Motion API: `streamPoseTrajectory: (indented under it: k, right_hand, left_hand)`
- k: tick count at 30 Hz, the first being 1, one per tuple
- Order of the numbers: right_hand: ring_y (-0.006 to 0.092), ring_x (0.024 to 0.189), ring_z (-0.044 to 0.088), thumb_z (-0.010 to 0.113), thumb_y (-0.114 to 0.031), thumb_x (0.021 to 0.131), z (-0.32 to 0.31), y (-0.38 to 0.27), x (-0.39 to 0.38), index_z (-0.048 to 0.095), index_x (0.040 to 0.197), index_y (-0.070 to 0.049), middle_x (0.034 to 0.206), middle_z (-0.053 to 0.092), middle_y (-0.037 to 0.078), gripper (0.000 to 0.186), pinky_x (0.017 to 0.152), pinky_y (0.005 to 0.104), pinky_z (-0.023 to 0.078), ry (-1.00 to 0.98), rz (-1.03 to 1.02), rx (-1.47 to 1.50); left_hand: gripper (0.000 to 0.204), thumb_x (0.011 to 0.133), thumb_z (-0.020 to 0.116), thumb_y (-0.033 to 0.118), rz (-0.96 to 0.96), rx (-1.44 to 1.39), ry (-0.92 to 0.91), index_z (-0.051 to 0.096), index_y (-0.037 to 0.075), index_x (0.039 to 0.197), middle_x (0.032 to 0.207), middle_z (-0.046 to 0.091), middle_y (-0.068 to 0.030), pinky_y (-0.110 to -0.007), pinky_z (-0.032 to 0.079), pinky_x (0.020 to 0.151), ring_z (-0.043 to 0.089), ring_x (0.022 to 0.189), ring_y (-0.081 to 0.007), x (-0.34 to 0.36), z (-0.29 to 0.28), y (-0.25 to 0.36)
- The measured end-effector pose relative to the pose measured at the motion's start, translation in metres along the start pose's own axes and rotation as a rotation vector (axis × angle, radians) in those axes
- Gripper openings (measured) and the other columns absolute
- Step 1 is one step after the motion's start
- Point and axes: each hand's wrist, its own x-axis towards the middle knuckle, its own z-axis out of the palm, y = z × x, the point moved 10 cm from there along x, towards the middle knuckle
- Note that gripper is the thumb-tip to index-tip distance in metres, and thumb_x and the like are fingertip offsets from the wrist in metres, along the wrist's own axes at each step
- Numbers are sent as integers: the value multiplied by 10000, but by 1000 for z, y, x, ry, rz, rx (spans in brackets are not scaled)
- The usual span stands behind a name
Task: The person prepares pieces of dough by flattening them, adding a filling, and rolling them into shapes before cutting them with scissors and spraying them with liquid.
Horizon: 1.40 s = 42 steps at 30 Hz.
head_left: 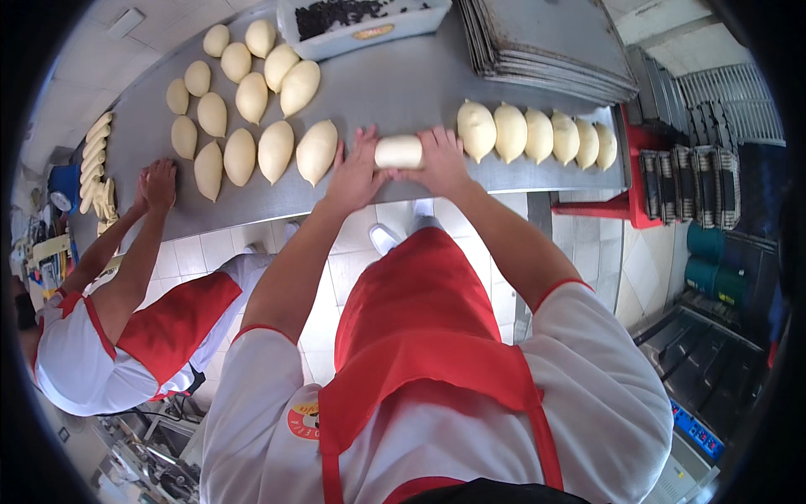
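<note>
A short cylinder of pale dough [399,152] lies on the steel table [420,84] between my two hands. My left hand [358,168] grips its left end and my right hand [437,165] grips its right end, both with fingers resting against it. Pointed oval dough pieces [316,151] sit in rows left of my hands, and a line of similar pieces [510,130] runs to the right.
A co-worker's hands [158,181] are at the table's left, near more shaped dough [94,160]. A white tub [369,38] with dark bits stands at the back, beside stacked metal trays [546,42]. A red stand [604,210] holding tins is at the right.
</note>
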Motion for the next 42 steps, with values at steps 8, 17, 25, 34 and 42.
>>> streamPoseTrajectory:
  k: [8, 17, 25, 34, 42]
  right_hand:
    - [353, 1187, 534, 950, -591, 654, -11, -3, -11, 616, 1326, -53, 1226, 569, 149, 923, 1056, 495, 418, 87, 5, -14]
    - [201, 1363, 530, 636, -277, 1099, 10, -16, -47, 507, 1498, 47, 1454, 579, 101, 531, 1158, 380, 428, -28, 495, 1906]
    - [338, 1328, 564, 590, -262, 1094, -30, 12, -10, 584, 1482, -61, 1426, 542, 180, 437, 1107, 417, 463, 90, -160, 193]
    - [347, 1187, 668, 421, -234, 1119, 2, -3, 16, 590, 1385, 3, 1277, 653, 207, 395, 1021, 420, 525, 272, -36, 843]
    - [342, 1138, 711, 446, -245, 1108, 7, 7, 76, 642, 1361, -59, 1243, 728, 142, 370, 954, 415, 558, 397, 95, 699]
  left_hand:
    - [691, 1077, 603, 403, -59, 132, 118, 348, 56, 1618, 1653, 412, -207, -565, 165, 1297, 325, 1575, -415, -14, -3, 19]
    - [714, 1105, 617, 340, -447, -1540, 438, 310, -52, 1617, 1547, 504, -148, -387, 353, 1238, 462, 1447, -228, -50, 23, 46]
    - [897, 1010, 706, 369, -222, -62, 355, 239, -37, 1658, 1705, 258, -312, -485, 249, 1299, 248, 1587, -477, -16, -15, 28]
    - [706, 1003, 518, 174, -221, -877, 859, 299, -48, 1637, 1637, 435, -261, -468, 377, 1230, 463, 1496, -408, 12, 16, 17]
    - [654, 1022, 508, 225, -199, -856, 893, 374, -17, 1615, 1566, 521, -268, -477, 409, 1193, 535, 1432, -397, 68, -9, -17]
